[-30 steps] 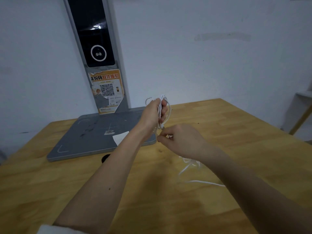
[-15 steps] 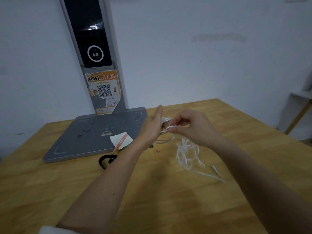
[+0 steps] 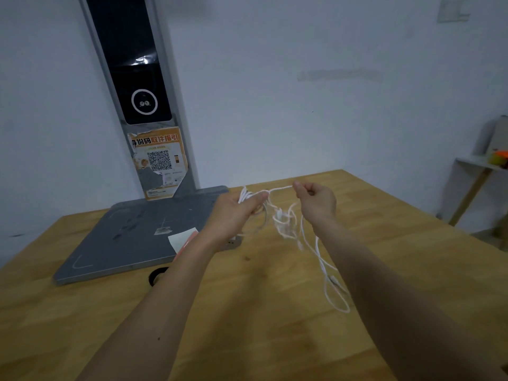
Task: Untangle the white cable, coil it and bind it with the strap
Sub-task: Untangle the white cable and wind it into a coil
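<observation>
A thin white cable (image 3: 286, 222) hangs tangled between my two hands above the wooden table (image 3: 275, 325). My left hand (image 3: 237, 213) grips a bunch of its loops. My right hand (image 3: 316, 200) pinches one strand and holds it taut, level with the left hand. A knot dangles below the gap, and a long tail runs down to the table, ending in a loop and a plug near the right forearm. The black strap (image 3: 157, 274) lies on the table by the grey base, partly hidden behind my left forearm.
A grey scanner base (image 3: 132, 243) with an upright column (image 3: 140, 92) stands at the back left against the white wall. A white slip of paper (image 3: 181, 239) lies on the base. A small shelf (image 3: 478, 166) stands at the far right.
My hands have moved apart, the right one pulling a strand out to the right. The tangle has lifted, and the tail with the plug now trails over the table near my right arm.
</observation>
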